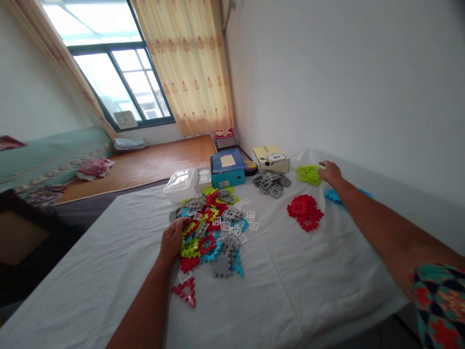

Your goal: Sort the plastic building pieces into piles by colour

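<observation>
A mixed heap of plastic interlocking building pieces point(207, 245) in red, yellow-green, blue, grey and white lies mid-table. My left hand point(173, 238) is at the heap's left edge, its fingers curled in among the pieces; what they grip is hidden. My right hand point(331, 172) reaches far right, its fingertips pinched at the edge of a small pile of yellow-green building pieces point(308, 175). Partly behind my right forearm lie blue pieces point(333, 196). A red pile point(305, 212) and a grey pile point(271, 183) sit nearby. One red triangular piece point(186, 292) lies nearest me.
At the back of the white-covered table point(269, 300) stand a clear plastic container point(180, 183), a blue box point(228, 167), a round black tin point(250, 168) and a yellow-white box point(271, 159). A white wall point(345, 87) borders the right side. Beyond is a bed point(174, 157) under a window.
</observation>
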Motion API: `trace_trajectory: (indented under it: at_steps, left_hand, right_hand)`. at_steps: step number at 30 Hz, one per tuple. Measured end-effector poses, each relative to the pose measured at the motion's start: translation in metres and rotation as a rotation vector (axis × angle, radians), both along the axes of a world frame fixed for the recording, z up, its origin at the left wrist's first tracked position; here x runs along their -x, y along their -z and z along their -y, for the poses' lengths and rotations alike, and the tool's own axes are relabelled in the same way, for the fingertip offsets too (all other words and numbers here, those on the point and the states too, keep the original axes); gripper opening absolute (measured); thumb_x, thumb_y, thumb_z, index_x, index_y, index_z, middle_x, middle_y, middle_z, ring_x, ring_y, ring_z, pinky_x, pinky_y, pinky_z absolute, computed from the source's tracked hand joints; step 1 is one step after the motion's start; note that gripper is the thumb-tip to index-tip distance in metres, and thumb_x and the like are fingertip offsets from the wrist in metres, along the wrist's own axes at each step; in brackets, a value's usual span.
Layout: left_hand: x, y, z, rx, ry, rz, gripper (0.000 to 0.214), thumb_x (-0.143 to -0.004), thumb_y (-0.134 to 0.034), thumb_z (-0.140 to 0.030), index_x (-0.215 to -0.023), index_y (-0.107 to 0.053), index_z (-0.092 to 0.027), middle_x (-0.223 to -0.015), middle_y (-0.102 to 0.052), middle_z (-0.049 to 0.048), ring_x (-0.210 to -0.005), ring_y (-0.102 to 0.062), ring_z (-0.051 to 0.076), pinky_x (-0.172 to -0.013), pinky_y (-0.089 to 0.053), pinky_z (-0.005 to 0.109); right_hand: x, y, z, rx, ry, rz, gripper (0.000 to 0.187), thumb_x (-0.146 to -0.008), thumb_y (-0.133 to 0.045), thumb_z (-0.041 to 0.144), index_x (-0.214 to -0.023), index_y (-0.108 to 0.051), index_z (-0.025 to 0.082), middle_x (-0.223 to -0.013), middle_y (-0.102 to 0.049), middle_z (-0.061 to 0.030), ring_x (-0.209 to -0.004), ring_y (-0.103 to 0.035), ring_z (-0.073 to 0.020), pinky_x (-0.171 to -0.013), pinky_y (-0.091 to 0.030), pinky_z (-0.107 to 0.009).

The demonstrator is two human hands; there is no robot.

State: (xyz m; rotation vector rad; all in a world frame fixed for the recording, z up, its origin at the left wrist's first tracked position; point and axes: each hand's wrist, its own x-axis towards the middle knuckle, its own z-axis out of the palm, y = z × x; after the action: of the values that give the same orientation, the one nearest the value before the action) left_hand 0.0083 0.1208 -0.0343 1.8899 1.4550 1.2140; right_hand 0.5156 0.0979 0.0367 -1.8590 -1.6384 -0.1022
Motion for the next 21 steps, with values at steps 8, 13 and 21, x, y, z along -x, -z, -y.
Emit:
trace_trajectory:
  at_steps: [8,13,21]
  left_hand:
    - [-0.004,-0.002,0.005,-0.13,-0.05,-0.08,0.047,-0.093,-0.033,-0.048,-0.094,-0.07,-0.018,-0.101,-0.07,0.0073,-0.099,-0.063,0.021,-0.094,-0.046,0.034]
    - [0.0,0.002,0.006,-0.133,-0.055,0.029,0.047,-0.094,-0.032,-0.048,-0.099,-0.067,-0.017,-0.102,-0.067,0.0086,-0.095,-0.063,0.02,-0.082,-0.053,0.033]
    - [-0.003,-0.001,0.006,-0.112,-0.012,0.114,0.045,-0.093,-0.034,-0.048,-0.096,-0.066,-0.017,-0.097,-0.066,0.0077,-0.082,-0.064,0.017,-0.064,-0.054,0.027]
  right_hand:
    - [0.103,-0.003,-0.013,0.045,-0.368,0.009,0.028,-0.082,-0.059,0.035,-0.104,-0.068,0.022,-0.098,-0.07,-0.0063,-0.086,-0.063,-0.0201,-0.081,-0.049,-0.033]
    - [0.224,0.021,-0.023,0.136,-0.807,0.176,0.029,-0.085,-0.061,0.03,-0.11,-0.066,0.016,-0.108,-0.068,-0.01,-0.1,-0.06,-0.0208,-0.091,-0.044,-0.033]
    - [0.275,0.038,-0.031,0.179,-0.625,0.311,0.046,-0.078,-0.068,0.039,-0.115,-0.062,0.012,-0.114,-0.061,-0.0167,-0.107,-0.056,-0.0265,-0.094,-0.04,-0.038]
